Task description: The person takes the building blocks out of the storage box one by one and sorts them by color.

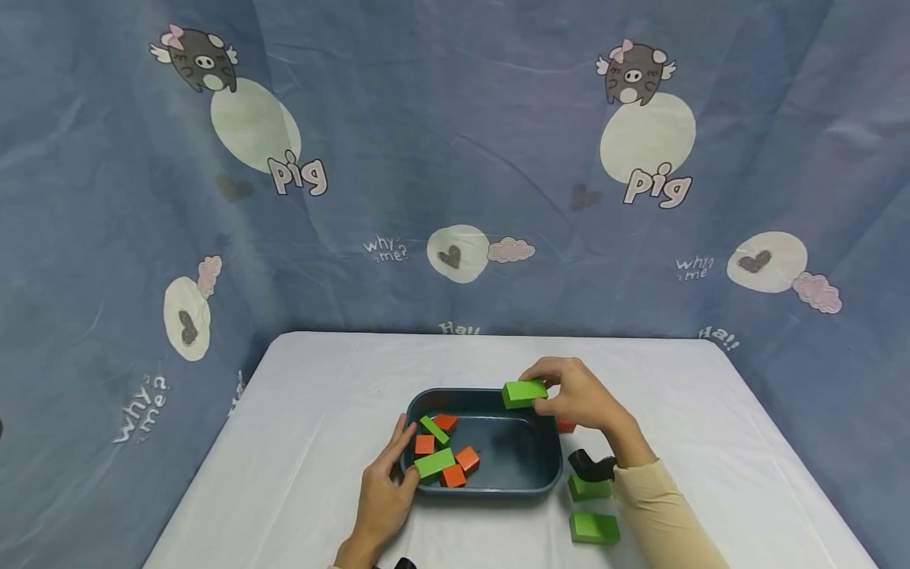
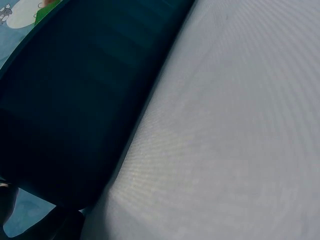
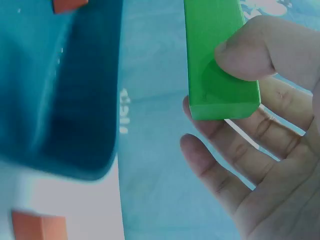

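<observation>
A green block (image 1: 524, 393) is pinched between the thumb and fingers of my right hand (image 1: 579, 395), over the far right part of a dark blue tray (image 1: 490, 493). The right wrist view shows the thumb flat on top of this green block (image 3: 217, 60) and the fingers beneath it. My left hand (image 1: 384, 490) rests at the tray's left side, thumb at the near rim and fingers along the outer wall. Inside the tray's left part lie orange blocks (image 1: 467, 459) and green blocks (image 1: 434, 464). The left wrist view is mostly filled by the tray's dark outer wall (image 2: 85, 100).
Two green blocks (image 1: 594, 528) lie on the white table (image 1: 341, 379) right of the tray, one partly behind the black wrist camera mount (image 1: 592, 466). An orange block (image 1: 565, 425) sits beside the tray's right wall, partly hidden by the right hand. A blue printed curtain (image 1: 455, 158) surrounds the table.
</observation>
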Demonstrator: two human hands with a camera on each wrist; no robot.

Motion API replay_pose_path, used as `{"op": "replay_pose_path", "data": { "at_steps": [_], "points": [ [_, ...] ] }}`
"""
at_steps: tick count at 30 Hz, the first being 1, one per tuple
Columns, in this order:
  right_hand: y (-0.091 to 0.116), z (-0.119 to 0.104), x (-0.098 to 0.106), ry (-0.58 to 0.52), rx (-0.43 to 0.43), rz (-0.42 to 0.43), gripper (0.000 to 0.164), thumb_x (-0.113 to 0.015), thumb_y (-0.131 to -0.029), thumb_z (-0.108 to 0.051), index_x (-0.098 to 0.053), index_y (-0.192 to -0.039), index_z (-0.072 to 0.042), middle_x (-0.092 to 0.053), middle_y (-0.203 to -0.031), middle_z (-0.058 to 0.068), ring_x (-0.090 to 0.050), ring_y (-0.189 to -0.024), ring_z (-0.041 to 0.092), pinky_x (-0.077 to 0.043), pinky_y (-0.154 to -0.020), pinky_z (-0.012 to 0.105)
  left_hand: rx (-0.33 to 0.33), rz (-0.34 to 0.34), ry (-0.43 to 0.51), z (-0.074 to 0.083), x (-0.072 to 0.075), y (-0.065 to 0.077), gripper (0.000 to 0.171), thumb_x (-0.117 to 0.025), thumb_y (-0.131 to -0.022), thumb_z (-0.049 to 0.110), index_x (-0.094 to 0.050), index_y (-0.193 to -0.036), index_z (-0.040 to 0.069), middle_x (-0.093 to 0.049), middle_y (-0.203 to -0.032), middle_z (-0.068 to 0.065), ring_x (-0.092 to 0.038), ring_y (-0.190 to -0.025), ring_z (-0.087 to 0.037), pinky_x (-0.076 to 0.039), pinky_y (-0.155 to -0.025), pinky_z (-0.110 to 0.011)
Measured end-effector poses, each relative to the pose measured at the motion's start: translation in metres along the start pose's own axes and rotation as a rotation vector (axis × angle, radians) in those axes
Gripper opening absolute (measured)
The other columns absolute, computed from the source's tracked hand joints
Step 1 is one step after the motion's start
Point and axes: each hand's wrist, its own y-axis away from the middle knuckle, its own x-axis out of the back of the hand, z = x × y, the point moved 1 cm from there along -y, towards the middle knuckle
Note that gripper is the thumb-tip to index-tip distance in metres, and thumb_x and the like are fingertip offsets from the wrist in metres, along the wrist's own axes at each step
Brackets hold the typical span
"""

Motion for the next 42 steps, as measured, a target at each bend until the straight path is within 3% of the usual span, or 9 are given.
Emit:
{"op": "replay_pose_path", "data": {
  "at_steps": [9, 16, 34, 42],
  "points": [
    [0.025, 0.009, 0.022, 0.019, -0.043, 0.041, 0.036, -0.074, -0.075, 0.008, -0.077, -0.105, -0.013, -0.072, -0.099, -0.005, -0.065, -0.087, 0.017, -0.058, -0.083, 0.040, 0.007, 0.004, 0.026, -0.001, -0.001, -0.001, 0.069, -0.061, -0.080, -0.012, -0.057, -0.146, 0.010, -0.044, -0.157, -0.008, -0.040, -0.143, -0.020, -0.028, -0.110, -0.013],
    [0.042, 0.016, 0.034, 0.018, -0.075, 0.056, 0.038, -0.075, -0.074, 0.006, -0.077, -0.104, -0.018, -0.071, -0.098, -0.009, -0.065, -0.085, 0.015, -0.058, -0.083, 0.036, 0.005, 0.004, 0.053, 0.000, -0.002, -0.001, 0.069, -0.061, -0.081, -0.013, -0.057, -0.146, 0.012, -0.043, -0.157, -0.008, -0.039, -0.144, -0.020, -0.026, -0.111, -0.012],
    [0.093, 0.038, 0.055, -0.005, -0.222, 0.065, 0.037, -0.075, -0.075, 0.007, -0.075, -0.105, -0.015, -0.070, -0.100, -0.003, -0.066, -0.086, 0.018, -0.057, -0.085, 0.035, 0.058, -0.003, 0.005, 0.006, -0.001, 0.000, 0.068, -0.061, -0.081, -0.012, -0.056, -0.146, 0.007, -0.042, -0.158, -0.012, -0.038, -0.145, -0.022, -0.024, -0.111, -0.010],
    [0.120, 0.046, 0.062, -0.036, -0.274, 0.070, 0.037, -0.076, -0.075, 0.008, -0.075, -0.106, -0.011, -0.070, -0.101, 0.000, -0.068, -0.091, 0.017, -0.055, -0.086, 0.028, 0.065, -0.010, 0.007, 0.005, -0.003, 0.000, 0.069, -0.060, -0.081, -0.012, -0.055, -0.147, 0.008, -0.041, -0.158, -0.011, -0.037, -0.145, -0.023, -0.024, -0.111, -0.010]
  ]
}}
